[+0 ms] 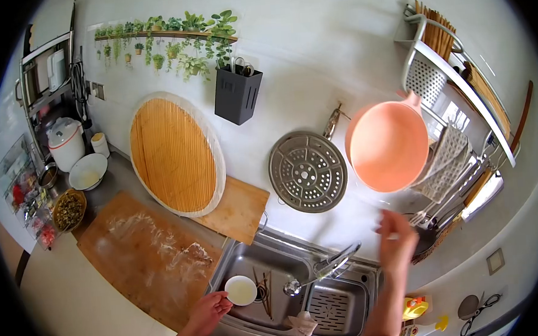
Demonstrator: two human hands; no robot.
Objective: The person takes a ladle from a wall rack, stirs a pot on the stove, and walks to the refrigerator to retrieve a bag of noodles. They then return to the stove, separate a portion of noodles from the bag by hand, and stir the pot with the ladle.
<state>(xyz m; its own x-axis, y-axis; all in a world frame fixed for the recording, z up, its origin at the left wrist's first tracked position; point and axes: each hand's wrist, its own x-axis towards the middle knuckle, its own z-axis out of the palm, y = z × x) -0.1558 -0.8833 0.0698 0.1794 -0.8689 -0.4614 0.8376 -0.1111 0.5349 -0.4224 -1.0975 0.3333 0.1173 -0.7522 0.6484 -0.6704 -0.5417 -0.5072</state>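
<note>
1. My left hand (208,311) sits at the near left edge of the sink (249,257). Its grip pinches the rim of a small white bowl (241,290), thumb on the near side.
2. I see the bowl inside the sink's left basin, at its near edge, upright, with pale contents or a bare white inside; I cannot tell which.
3. Just right of the bowl, a few dark chopsticks (265,288) lie on the basin floor.
4. My right hand (398,240) is raised over the right side of the sink, near the dish rack (458,176). Fingers look loosely spread and it holds nothing I can see. It is blurred, so I cannot tell the grip exactly.
5. The faucet (323,268) reaches from the far right over the middle of the sink, between my two hands.
6. The right basin carries a perforated drain tray (337,301), with a crumpled cloth (303,323) at its near left corner.
7. On the wall behind the sink: a round metal steamer plate (307,171), and to its right a pink basin (388,146).
8. Left of the sink on the desk (75,300): a floured wooden board (146,253); far of it, a round bamboo mat (174,153) leans on the wall.
9. Near right of the sink: a yellow bottle (414,308).
</note>
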